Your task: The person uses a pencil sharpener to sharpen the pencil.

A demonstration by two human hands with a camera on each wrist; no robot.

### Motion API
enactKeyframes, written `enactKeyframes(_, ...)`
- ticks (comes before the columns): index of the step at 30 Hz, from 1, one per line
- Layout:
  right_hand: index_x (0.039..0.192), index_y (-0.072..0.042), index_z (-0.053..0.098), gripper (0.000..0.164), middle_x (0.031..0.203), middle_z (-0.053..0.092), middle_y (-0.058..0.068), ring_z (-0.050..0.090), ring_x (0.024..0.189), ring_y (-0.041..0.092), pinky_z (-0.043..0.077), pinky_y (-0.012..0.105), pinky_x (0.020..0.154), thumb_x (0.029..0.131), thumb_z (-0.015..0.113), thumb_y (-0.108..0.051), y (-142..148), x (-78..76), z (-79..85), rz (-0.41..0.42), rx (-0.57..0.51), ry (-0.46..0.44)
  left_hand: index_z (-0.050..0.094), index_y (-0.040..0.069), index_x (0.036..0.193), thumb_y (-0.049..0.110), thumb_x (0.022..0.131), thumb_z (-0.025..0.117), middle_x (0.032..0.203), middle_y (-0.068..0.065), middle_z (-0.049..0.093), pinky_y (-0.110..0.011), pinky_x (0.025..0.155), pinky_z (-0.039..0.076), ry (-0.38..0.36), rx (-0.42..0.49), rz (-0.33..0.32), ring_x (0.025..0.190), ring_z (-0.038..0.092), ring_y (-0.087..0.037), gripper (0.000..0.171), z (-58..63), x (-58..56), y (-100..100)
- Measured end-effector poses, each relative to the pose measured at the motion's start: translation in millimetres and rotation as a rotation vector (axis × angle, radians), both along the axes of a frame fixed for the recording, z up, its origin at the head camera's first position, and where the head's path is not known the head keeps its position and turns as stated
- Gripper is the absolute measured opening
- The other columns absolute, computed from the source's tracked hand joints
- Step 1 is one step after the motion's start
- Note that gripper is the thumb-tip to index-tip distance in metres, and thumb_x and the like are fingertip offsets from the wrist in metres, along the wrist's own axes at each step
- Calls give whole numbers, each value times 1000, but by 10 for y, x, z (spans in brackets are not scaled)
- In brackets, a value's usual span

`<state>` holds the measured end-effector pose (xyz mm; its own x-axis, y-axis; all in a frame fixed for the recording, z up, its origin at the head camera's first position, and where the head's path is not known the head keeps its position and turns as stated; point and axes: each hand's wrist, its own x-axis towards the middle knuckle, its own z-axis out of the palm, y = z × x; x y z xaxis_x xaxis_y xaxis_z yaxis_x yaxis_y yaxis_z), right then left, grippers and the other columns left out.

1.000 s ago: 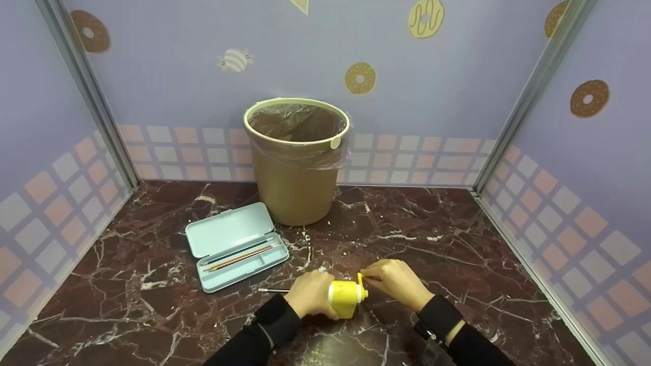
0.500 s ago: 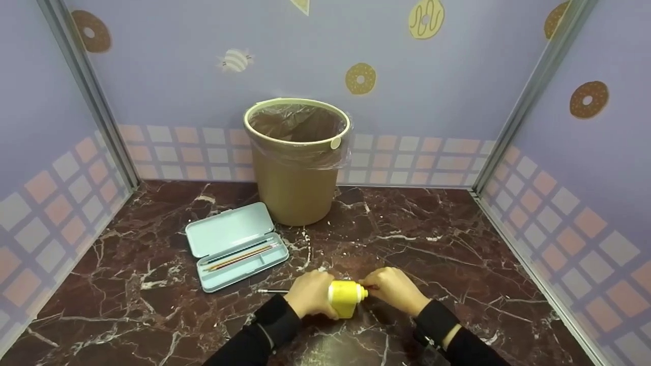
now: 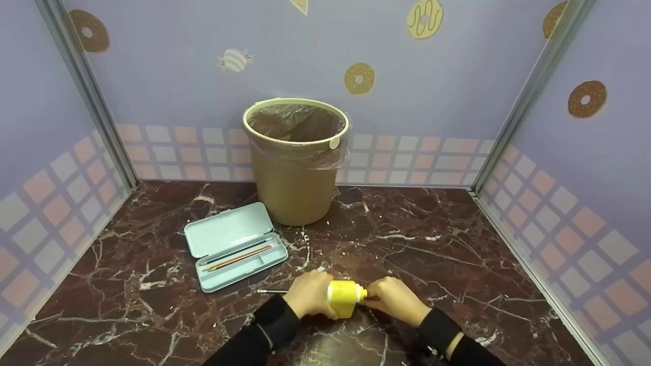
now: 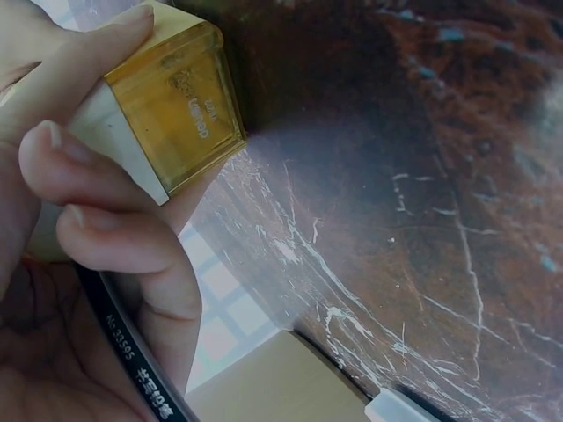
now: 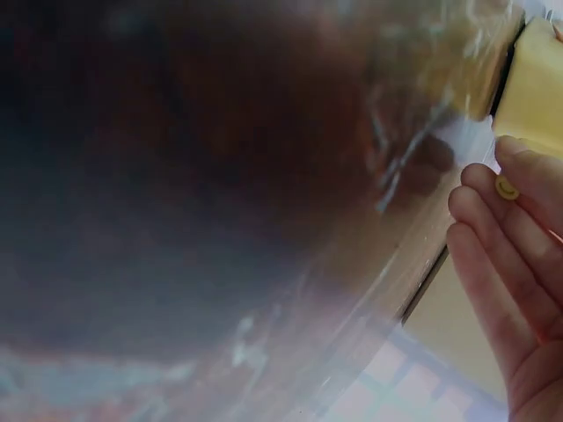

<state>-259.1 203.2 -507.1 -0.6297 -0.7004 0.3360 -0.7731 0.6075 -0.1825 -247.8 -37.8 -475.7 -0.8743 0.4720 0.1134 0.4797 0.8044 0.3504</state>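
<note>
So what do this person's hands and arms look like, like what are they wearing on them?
The left hand and right hand wear no gloves. The left sleeve and right sleeve are both black. Each wrist has a wide black band: left band, right band. A small shiny piece shows beside the right one.

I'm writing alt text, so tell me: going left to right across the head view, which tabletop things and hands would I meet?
Light-blue pencil case, left hand, yellow pencil sharpener, right hand. The bin spans several of these, so it's left out.
</note>
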Motion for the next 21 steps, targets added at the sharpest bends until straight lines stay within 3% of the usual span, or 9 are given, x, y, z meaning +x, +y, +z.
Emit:
enactKeyframes(6, 82, -13, 81, 5, 76, 77, -3, 71, 69, 4, 57, 17, 65, 84, 83, -17, 7, 88, -14, 11, -4, -27, 69, 9, 83, 30, 49, 99, 74, 0, 66, -31, 60, 51, -5, -3, 3, 67, 57, -14, 50, 3, 0, 5)
enactKeyframes(11, 93, -13, 83, 10, 87, 81, -1, 76, 76, 8, 59, 18, 70, 83, 82, -16, 7, 171, -10, 20, -9, -30, 68, 9, 83, 29, 49, 99, 74, -1, 67, -32, 60, 52, -9, 0, 8, 67, 57, -15, 50, 13, 7, 2)
enactKeyframes(21, 85, -18, 81, 5, 80, 79, -8, 72, 70, 1, 56, 16, 65, 82, 84, -17, 10, 319, 61, 73, 10, 80, 67, 10, 82, 30, 50, 98, 76, -1, 68, -32, 61, 53, 6, 5, 6, 67, 59, -15, 49, 8, 15, -1)
